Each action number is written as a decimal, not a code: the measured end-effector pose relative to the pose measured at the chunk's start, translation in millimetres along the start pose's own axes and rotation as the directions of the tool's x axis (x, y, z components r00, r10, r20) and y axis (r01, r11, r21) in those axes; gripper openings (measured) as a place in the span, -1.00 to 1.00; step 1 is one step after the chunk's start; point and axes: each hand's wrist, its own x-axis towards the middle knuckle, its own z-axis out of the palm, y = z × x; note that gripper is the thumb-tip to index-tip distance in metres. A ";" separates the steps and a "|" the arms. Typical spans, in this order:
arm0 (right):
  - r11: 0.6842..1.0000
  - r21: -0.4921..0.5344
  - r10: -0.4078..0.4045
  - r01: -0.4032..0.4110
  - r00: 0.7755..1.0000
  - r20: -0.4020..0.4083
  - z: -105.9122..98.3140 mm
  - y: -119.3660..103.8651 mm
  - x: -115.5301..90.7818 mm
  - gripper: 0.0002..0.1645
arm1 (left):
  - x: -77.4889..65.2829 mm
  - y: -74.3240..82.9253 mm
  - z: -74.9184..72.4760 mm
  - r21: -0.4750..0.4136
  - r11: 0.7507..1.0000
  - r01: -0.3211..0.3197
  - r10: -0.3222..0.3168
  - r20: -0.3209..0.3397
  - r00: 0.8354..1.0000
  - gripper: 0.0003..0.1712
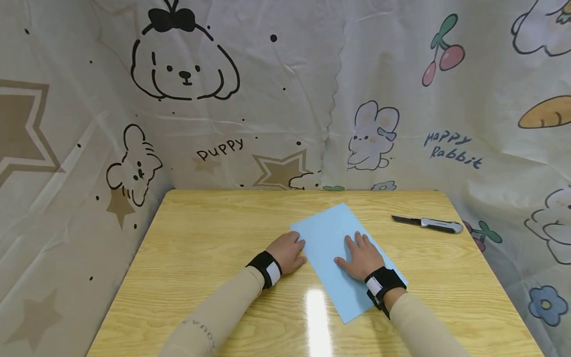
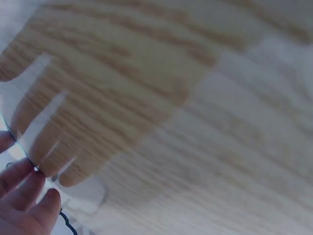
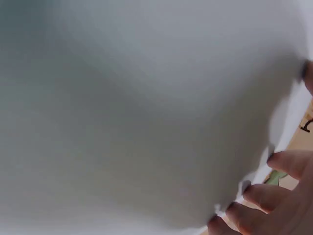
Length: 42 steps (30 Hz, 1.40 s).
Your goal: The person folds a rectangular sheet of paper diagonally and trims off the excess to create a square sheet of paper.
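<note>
Blue sheet (image 1: 323,235) lies slantwise on tabletop (image 1: 214,233), slightly right of centre. Right hand (image 1: 363,258) rests on sheet's right part, fingers wide, thumb well out. Left hand (image 1: 285,253) sits at left edge, fingers relaxed, slightly bent, tips at paper; no firm grip that I can see. Step in hand looks like steadying or squaring sheet: best with light, even pressure from right, left fingertips guiding edge without creasing it. Utility knife (image 1: 439,225) lies apart, beyond right hand, blade out; worth steering clear.
</note>
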 end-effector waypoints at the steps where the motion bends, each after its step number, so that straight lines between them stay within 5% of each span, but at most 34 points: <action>1: 1.000 -0.001 -0.005 0.005 1.000 -0.002 2.0 -2.2 0.9 -0.06 | -0.7 -0.1 1.1 -0.011 1.000 0.005 -0.005 -0.005 1.000 -0.40; 8: 0.998 -0.036 -0.050 0.049 0.999 -0.017 11.4 -21.8 13.3 -0.04 | -3.2 6.9 8.0 -0.109 0.993 0.044 -0.038 0.053 0.998 -0.18; 15: 0.995 -0.025 -0.100 0.100 0.995 0.000 10.6 -41.7 24.8 -0.05 | -2.8 9.4 14.2 -0.044 0.999 0.030 -0.026 0.089 0.996 -0.12; 23: 0.981 0.017 -0.194 0.193 0.980 0.040 5.0 -48.5 30.0 0.03 | -19.1 -16.7 23.0 -0.062 0.986 0.152 -0.145 0.106 0.984 -0.13; 29: 0.976 0.014 -0.216 0.216 0.972 0.094 0.4 -53.9 31.8 0.18 | -24.9 -30.6 14.5 -0.075 0.974 0.213 -0.203 0.124 0.971 -0.11; 37: 0.966 0.023 -0.260 0.259 0.958 0.125 4.7 -64.0 41.7 0.19 | -24.2 -28.2 17.3 -0.066 0.985 0.161 -0.149 0.159 0.976 0.14; 42: 0.958 0.015 -0.285 0.286 0.947 0.147 2.9 -75.1 41.8 0.12 | -25.1 -31.6 23.5 -0.043 0.981 0.188 -0.180 0.154 0.972 0.12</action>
